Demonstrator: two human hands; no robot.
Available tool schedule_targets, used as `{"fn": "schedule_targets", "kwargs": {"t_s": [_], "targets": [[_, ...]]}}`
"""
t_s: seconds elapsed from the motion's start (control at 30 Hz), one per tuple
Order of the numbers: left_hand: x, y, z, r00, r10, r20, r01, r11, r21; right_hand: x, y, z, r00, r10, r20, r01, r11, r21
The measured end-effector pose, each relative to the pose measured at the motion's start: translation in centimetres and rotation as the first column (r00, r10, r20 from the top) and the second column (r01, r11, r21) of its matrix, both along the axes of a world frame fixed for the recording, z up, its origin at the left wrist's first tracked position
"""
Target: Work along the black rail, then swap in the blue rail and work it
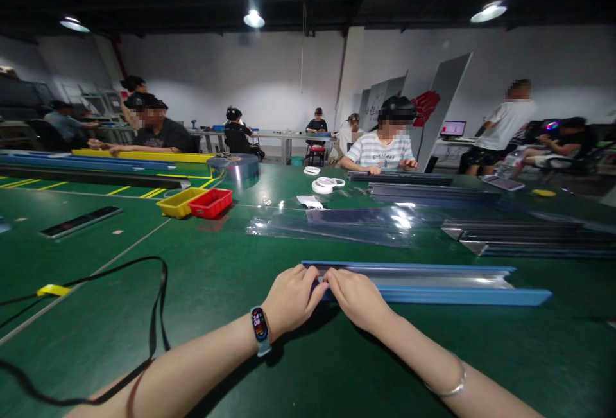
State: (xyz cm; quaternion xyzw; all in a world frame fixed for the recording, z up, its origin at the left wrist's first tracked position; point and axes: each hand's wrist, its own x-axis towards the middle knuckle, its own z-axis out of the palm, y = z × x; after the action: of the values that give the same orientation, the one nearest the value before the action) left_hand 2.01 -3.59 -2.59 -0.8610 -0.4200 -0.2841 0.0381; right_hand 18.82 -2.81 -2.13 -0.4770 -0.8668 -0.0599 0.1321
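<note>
Left hand [292, 300] and right hand [359, 299], fingers half curled, touch blue channel [447, 294] at its nine o'clock end, firmness can't tell; best press evenly, keeping three o'clock end steady.

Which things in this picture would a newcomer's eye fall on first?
Probably the long blue channel, with the left hand and right hand together at its left end. Then the bright yellow bin and red bin, side by side farther left on the green table.
</note>
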Motion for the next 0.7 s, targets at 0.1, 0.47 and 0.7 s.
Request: {"fn": "schedule_targets", "kwargs": {"t_s": [0.1,0.47,0.7], "targets": [[0.07,-0.1,0.01,1.0,-0.022,-0.012,0.022,1.0,-0.003,0.01,-0.01,0.04,1.0,-0.002,-0.028,0.001,1.0,-0.015],[0.02,-0.05,0.03,1.0,-0.015,0.014,0.015,1.0,-0.025,0.1,-0.12,0.2,0.999,0.025,-0.032,-0.026,1.0,-0.013],[0.1,0.16,-0.15,0.999,-0.001,-0.033,-0.001,0.999,-0.049,0.28,-0.17,0.04,0.99,0.008,-0.138,-0.019,0.997,-0.075]]}}
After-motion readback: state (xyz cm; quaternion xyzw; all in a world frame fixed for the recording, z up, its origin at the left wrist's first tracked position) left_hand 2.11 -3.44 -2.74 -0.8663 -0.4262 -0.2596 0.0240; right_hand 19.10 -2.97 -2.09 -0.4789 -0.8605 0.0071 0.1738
